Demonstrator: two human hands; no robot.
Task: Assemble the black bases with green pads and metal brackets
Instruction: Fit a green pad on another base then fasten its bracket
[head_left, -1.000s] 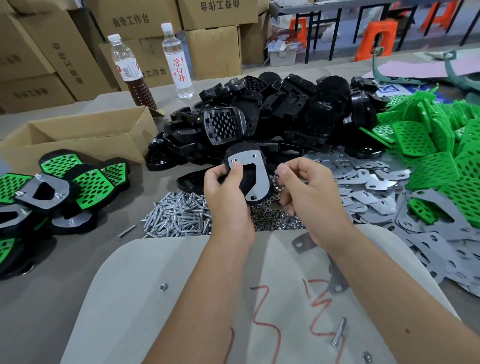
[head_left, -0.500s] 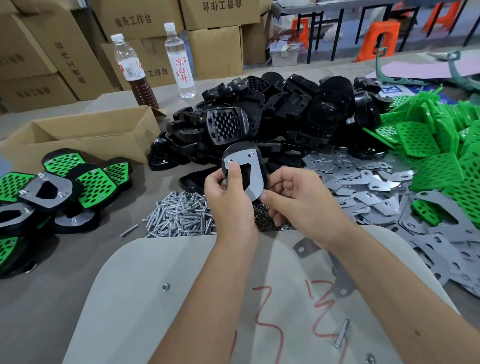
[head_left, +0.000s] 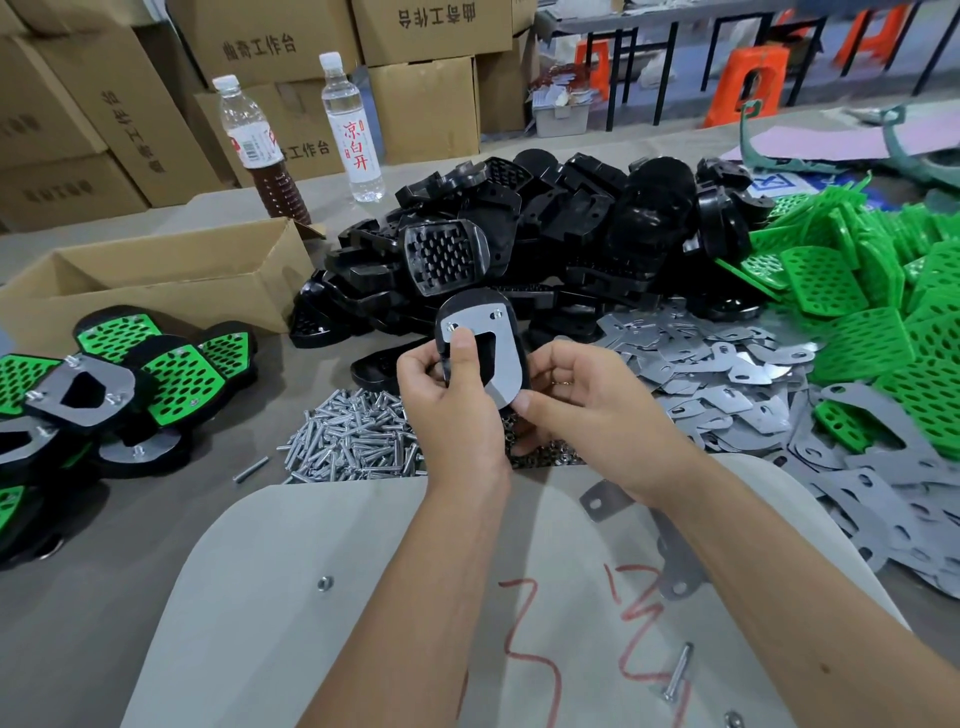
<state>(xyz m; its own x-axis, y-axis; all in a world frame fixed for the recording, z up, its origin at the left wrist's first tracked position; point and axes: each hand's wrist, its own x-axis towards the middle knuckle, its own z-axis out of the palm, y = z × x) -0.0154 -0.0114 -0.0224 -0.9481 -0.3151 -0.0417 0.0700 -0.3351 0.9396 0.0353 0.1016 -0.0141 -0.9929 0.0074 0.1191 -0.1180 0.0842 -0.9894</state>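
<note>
Base (head_left: 480, 306), bracket (head_left: 501, 358) bolted on, stays gripped in left hand (head_left: 449, 395); right hand (head_left: 587, 400) has swung in from nuts (head_left: 545, 456), pinching its lower edge, perhaps fitting a nut.

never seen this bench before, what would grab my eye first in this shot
Centre frame, both hands hold one black base with a metal bracket on it: left hand thumb pressing the plate, right hand at its lower edge. Behind lies a heap of black bases, bright green pads spill right, and screws sit just below.
</note>
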